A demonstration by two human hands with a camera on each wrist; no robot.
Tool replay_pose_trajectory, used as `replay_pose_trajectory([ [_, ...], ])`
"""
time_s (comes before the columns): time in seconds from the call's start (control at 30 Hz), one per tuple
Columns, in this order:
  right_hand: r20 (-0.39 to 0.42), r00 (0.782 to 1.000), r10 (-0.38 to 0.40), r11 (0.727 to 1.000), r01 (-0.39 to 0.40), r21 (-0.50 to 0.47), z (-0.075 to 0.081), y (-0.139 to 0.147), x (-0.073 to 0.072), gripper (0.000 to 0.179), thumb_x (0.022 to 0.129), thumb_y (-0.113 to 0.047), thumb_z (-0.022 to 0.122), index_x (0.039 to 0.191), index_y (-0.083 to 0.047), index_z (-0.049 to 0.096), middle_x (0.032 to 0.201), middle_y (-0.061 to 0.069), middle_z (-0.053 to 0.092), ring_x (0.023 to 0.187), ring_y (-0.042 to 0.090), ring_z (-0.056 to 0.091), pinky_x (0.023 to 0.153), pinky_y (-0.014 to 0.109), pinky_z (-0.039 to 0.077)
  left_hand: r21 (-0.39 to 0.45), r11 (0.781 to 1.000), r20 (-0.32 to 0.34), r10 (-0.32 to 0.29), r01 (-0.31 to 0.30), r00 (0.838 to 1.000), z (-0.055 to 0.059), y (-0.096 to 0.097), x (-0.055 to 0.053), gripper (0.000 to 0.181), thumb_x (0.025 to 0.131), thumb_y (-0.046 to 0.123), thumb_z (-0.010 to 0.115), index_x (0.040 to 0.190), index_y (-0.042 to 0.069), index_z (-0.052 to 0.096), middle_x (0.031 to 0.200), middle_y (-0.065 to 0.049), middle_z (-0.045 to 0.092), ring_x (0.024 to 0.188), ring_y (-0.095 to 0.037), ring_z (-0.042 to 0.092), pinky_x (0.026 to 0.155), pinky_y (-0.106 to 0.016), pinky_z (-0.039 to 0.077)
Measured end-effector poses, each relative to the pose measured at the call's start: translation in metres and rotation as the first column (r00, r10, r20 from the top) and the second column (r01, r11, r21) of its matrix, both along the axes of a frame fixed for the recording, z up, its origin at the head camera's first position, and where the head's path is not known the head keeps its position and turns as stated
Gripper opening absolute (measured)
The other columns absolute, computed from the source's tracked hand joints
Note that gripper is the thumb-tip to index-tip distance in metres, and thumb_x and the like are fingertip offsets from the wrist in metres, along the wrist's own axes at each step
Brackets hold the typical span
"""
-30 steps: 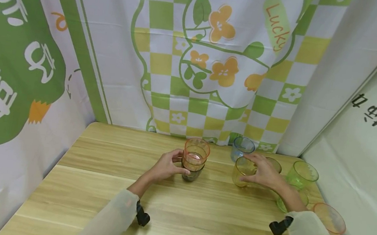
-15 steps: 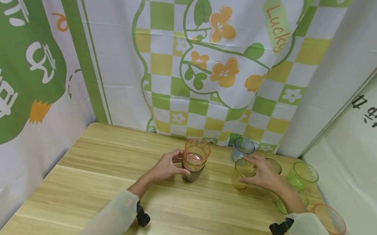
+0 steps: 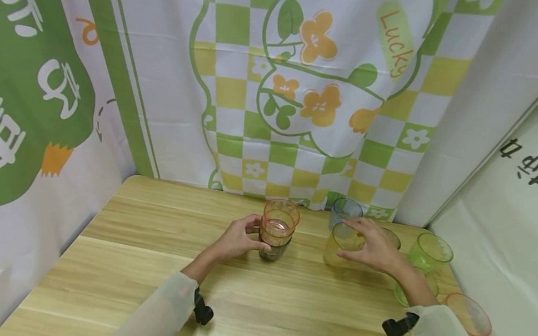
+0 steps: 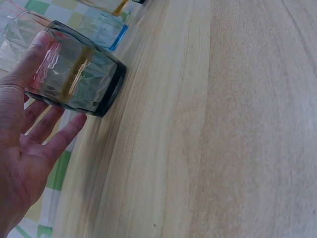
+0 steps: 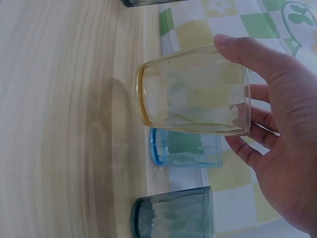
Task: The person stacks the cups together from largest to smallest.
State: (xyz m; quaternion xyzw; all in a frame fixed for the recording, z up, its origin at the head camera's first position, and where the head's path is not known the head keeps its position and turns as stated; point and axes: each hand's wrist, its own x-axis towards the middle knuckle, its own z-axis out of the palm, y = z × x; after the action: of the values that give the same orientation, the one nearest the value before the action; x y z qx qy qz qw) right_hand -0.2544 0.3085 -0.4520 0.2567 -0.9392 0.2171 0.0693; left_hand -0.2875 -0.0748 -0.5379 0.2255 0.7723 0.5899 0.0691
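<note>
Right of centre, half-curled right hand [image 3: 376,248] pinches yellow cup [image 5: 190,94], mouth up, long axis near-vertical; left hand [image 3: 237,236], likewise, grips upright cup stack [image 3: 279,231].

The right hand [image 5: 292,121] holds a yellow cup [image 5: 193,91] near its rim; a blue cup [image 5: 188,149] and a grey cup [image 5: 173,215] stand near the edge of the table [image 5: 54,129], before checked cloth [image 5: 257,26].

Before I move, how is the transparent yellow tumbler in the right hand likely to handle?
The transparent yellow tumbler looks stiff: its wall shows no dent where the right hand grips it. Its glossy side may slip. It narrows toward its base, so a push near the rim could tip it.
</note>
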Motion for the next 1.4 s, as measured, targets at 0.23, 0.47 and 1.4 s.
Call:
replay_pose_trajectory([
  [0.23,-0.032,1.000,0.001,1.000,-0.001,-0.025,0.007,-0.005,0.001,0.079,0.081,-0.029,0.094,0.145,0.004,0.060,0.132,0.025,0.062,0.116,0.045,0.061,0.089,0.066,0.055,0.008,1.000,0.007,-0.001,0.001,1.000,-0.002,0.000,-0.001,0.064,0.082,0.025,0.095,0.137,0.013,0.065,0.136,-0.007,0.069,0.130,-0.034,0.064,0.111,-0.051,0.052],
  [0.47,-0.093,0.995,0.032,0.997,-0.038,-0.067,0.016,-0.010,0.002,0.079,0.079,-0.026,0.096,0.143,0.005,0.062,0.130,0.022,0.063,0.103,0.036,0.063,0.079,0.053,0.057,0.005,1.000,0.001,0.000,0.000,1.000,-0.001,0.000,-0.001,0.064,0.082,0.025,0.095,0.137,0.013,0.065,0.135,-0.007,0.069,0.130,-0.034,0.065,0.110,-0.051,0.052],
  [1.4,-0.339,0.938,0.071,0.977,-0.134,-0.166,0.054,-0.029,0.004,0.085,0.065,-0.013,0.100,0.140,0.004,0.064,0.131,0.022,0.066,0.105,0.033,0.065,0.080,0.052,0.058,-0.015,1.000,0.025,-0.004,0.005,1.000,0.001,-0.001,-0.001,0.069,0.083,0.031,0.094,0.141,0.015,0.063,0.140,-0.007,0.066,0.134,-0.035,0.062,0.112,-0.053,0.051],
])
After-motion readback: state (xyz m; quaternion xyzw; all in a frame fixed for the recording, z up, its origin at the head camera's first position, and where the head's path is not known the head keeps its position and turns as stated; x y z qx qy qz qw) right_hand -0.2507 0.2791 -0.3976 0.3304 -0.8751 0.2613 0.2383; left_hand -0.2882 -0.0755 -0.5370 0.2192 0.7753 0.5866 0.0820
